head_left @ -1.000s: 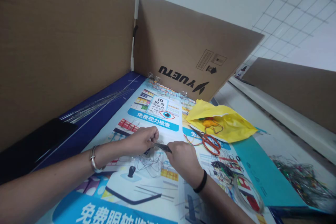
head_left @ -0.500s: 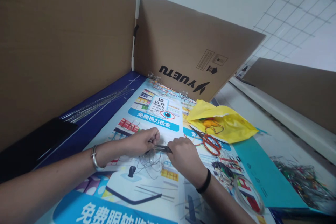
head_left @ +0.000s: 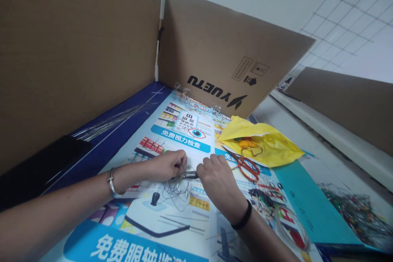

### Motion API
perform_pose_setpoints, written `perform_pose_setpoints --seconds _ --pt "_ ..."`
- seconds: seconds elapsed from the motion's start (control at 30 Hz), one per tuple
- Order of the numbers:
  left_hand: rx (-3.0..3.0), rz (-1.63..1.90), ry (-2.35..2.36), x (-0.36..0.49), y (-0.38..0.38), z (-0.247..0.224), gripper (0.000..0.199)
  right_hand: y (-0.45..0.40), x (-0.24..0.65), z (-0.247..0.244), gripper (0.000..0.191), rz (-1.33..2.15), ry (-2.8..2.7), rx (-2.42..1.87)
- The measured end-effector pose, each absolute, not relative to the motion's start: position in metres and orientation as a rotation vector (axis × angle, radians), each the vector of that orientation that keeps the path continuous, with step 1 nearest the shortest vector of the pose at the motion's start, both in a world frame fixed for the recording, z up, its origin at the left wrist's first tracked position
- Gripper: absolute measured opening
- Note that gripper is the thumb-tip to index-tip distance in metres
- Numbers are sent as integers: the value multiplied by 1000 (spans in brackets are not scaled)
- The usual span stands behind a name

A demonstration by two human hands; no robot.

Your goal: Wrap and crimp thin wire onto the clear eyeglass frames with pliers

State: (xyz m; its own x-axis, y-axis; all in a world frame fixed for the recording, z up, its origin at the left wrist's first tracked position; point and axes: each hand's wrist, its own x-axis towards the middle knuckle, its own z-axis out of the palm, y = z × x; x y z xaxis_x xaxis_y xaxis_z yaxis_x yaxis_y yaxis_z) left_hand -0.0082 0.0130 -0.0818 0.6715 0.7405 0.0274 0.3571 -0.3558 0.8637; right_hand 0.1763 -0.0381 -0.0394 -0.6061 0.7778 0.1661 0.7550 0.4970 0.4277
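Note:
My right hand is closed around a pair of pliers, whose metal jaws point left toward my other hand. My left hand, with a silver bangle at the wrist, is closed in a pinch on thin wire. Loops of that wire hang below the fingers, over the printed poster. The plier tips reach close to my left fingertips; whether they grip the wire cannot be made out. Several straight wire pieces lie on the poster nearer to me.
Orange-handled scissors lie by a yellow bag on the right. Farther right are a clear round container and a wire heap. Long straight wires lie at left. Cardboard panels stand behind and left.
My right hand and the pliers have tilted slightly, and the plier jaws sit a little lower beside my left fingers. The view has shifted slightly; my left hand keeps its pinch.

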Motion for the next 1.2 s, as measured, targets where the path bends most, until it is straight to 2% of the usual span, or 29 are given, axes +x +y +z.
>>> perform_pose_setpoints --seconds 0.4,1.2 --pt "1933 521 905 -8 14 -79 11 -41 176 -50 9 798 2666 1412" --pt "1904 527 906 -8 13 -79 16 -40 181 -63 6 501 2689 1494"
